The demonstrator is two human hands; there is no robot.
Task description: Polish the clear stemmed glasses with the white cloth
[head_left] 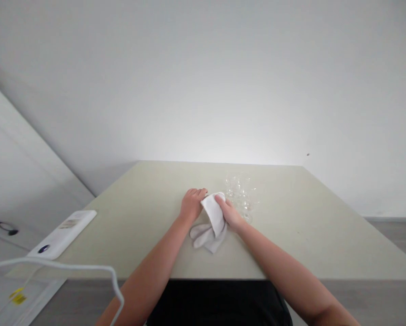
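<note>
A white cloth (214, 215) hangs in folds between my hands, its lower end drooping over the pale table. My right hand (230, 213) grips the cloth, thumb on top and the other fingers hidden behind it. At the cloth's left edge, my left hand (192, 204) is closed with curled fingers. What lies inside that grip is hidden, though a small dark edge shows beside the fingertips. Just beyond my right hand stands a close group of several clear glasses (239, 194), whose outlines are faint against the tabletop.
The pale table (148, 190) meets a white wall (216, 90) at its far edge. On its left edge lies a white flat device (65, 233) with a dark oval mark. A white cable (84, 267) loops across the lower left, near my left forearm.
</note>
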